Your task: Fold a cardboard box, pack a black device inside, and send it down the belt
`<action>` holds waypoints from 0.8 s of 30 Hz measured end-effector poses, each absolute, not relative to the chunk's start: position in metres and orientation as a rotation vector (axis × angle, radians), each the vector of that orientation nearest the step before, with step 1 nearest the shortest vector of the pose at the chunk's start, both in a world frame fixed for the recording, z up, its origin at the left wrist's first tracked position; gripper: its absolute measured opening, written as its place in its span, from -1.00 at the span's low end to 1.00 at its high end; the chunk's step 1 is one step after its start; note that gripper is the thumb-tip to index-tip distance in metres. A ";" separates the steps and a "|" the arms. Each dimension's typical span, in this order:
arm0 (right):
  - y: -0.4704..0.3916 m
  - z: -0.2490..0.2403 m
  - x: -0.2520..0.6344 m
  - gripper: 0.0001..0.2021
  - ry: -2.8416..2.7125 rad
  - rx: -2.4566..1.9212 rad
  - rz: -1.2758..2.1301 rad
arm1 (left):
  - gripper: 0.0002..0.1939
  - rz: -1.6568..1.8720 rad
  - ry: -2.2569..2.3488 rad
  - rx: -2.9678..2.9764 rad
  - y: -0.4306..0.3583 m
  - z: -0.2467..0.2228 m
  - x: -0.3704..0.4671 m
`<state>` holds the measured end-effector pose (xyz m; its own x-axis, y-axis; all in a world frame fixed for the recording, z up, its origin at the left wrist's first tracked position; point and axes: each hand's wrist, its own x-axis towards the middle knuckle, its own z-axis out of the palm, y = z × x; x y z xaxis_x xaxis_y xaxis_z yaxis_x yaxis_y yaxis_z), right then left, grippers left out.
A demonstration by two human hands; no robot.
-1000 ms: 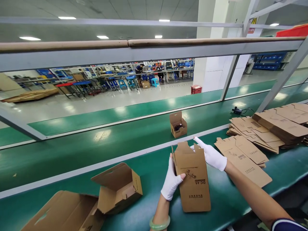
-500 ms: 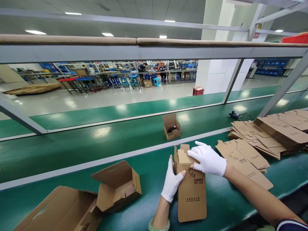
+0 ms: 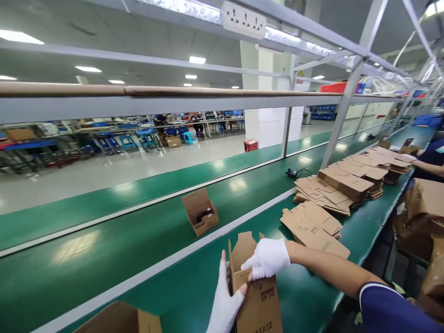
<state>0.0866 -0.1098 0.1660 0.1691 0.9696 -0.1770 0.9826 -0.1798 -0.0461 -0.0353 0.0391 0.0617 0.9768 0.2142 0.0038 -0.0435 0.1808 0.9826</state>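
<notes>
Clearly both hands are busy with one carton [image 3: 260,303], which stands tilted over the near green surface [image 3: 300,284], its printed face toward the viewer and "DC 45" reading upside down. The left hand [image 3: 225,296], in a white glove with bare thumb and fingertip, holds the carton from its left side: the thumb lies against the printed face, while the fingers run up along the side wall. The right hand [image 3: 268,260], also gloved, is bent over the carton's upper opening, fingers at the edge and bare thumb tip on the front – whether it pinches the cardboard or merely presses on it, I cannot tell. A flap sticks up behind the fingers.

Beyond the white strip [image 3: 152,277], on the far green lane [image 3: 138,236], sits a small box [image 3: 209,225] with its lid raised and a black cable [image 3: 203,216] inside. Farther right on that lane lies a black device [image 3: 293,173] with a lead. Flat cartons [image 3: 317,231] lie to the right of the hands, with more stacks [image 3: 350,180] behind them. At the lower left, part of another box [image 3: 149,322] shows – and at the far right, a co-worker's dark blue sleeve [image 3: 432,159]
</notes>
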 end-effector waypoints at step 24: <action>-0.128 0.114 0.104 -0.40 1.731 3.109 -2.688 | -0.60 0.346 -0.163 1.782 0.037 0.086 -0.039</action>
<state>0.1043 -0.1281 0.1143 0.3576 0.9218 -0.1494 -0.2455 -0.0615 -0.9674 -0.0393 0.0367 0.0865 0.9449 0.0744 0.3189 -0.2935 -0.2393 0.9255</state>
